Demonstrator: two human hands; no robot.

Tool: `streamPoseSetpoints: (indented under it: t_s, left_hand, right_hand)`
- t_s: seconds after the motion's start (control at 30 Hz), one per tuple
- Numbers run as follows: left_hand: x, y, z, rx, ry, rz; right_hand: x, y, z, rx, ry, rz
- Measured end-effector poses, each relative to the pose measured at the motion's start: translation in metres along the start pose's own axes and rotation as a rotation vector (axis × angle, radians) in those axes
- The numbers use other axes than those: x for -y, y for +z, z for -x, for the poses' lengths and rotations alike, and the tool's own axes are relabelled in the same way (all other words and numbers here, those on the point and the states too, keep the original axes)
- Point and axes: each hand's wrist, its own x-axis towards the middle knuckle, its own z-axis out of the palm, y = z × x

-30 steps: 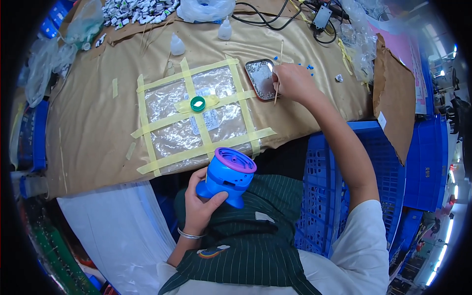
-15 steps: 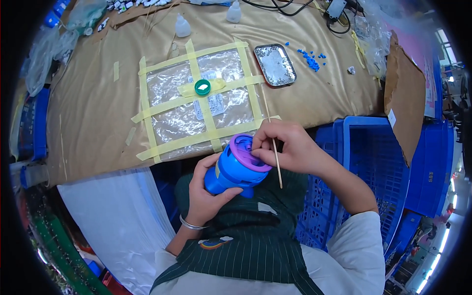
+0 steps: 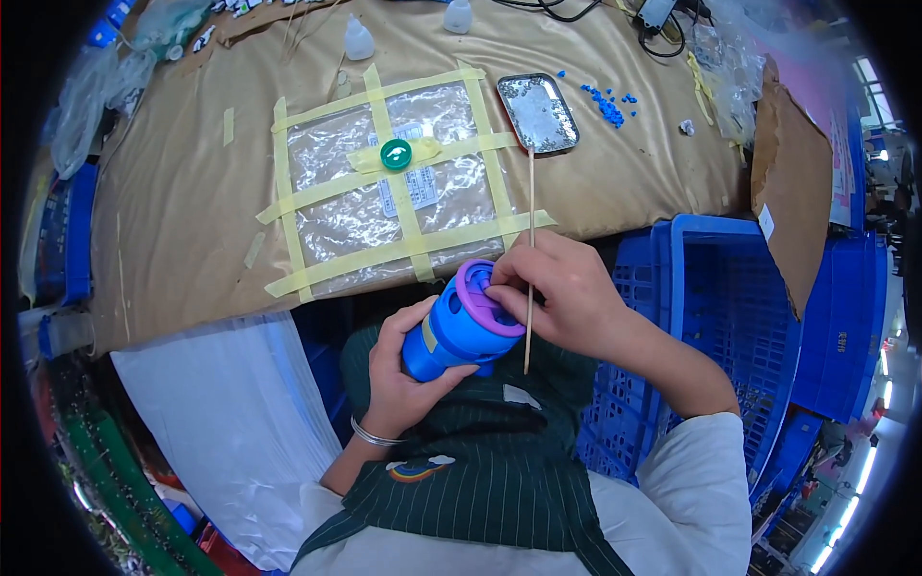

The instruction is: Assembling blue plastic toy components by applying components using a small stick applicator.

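Observation:
A blue plastic cylinder (image 3: 446,336) with a purple ring (image 3: 505,324) around its top is tilted over my lap. My left hand (image 3: 403,370) wraps around its lower body, thumb on the near side. Closed in a pinch, my right hand (image 3: 562,293) has its thumb and index fingertips at the purple part inside the ring; what lies between the tips is hidden. A thin wooden stick (image 3: 532,197) is tucked in the same hand, its far end near the shallow metal tin (image 3: 541,117). The tin holds small shiny bits.
Yellow tape fixes a clear plastic sheet (image 3: 336,226) to the cloth-covered table, with a green cap (image 3: 396,155) on it. Small blue pieces (image 3: 608,108) lie beyond the tin. Two white squeeze bottles (image 3: 358,40) stand farther back. A blue crate (image 3: 711,278) is at my right.
The wooden stick has swung more upright, its lower end moving left. My left hand has turned the blue cylinder slightly, while my right fingertips stay at its purple top.

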Motion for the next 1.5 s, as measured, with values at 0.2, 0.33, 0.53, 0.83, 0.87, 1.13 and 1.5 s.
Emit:
streamPoseSetpoints:
  t_s: [0.2, 0.33, 0.53, 0.83, 0.87, 1.13, 1.5]
  left_hand:
    - [0.002, 0.002, -0.001, -0.016, 0.07, -0.071]
    - [0.005, 0.005, 0.002, -0.034, -0.008, -0.016]
    - [0.007, 0.005, 0.0, -0.029, 0.04, -0.103]
    - [0.009, 0.003, 0.0, -0.031, 0.111, -0.081]
    - [0.008, 0.003, -0.001, -0.031, 0.076, -0.083]
    - [0.005, 0.002, 0.001, -0.047, 0.021, -0.064]
    - [0.003, 0.002, -0.004, -0.032, 0.06, -0.098]
  right_hand:
    - [0.001, 0.006, 0.002, 0.004, -0.066, 0.176]
    - [-0.004, 0.012, 0.004, -0.002, 0.044, 0.002]
    - [-0.002, 0.011, 0.005, 0.021, 0.027, 0.117]
    - [-0.005, 0.012, 0.006, 0.06, 0.234, -0.243]
    - [-0.005, 0.013, 0.006, 0.059, 0.232, -0.242]
    - [0.003, 0.009, 0.002, 0.09, 0.243, -0.15]
    - [0.004, 0.009, 0.003, 0.056, 0.173, -0.01]
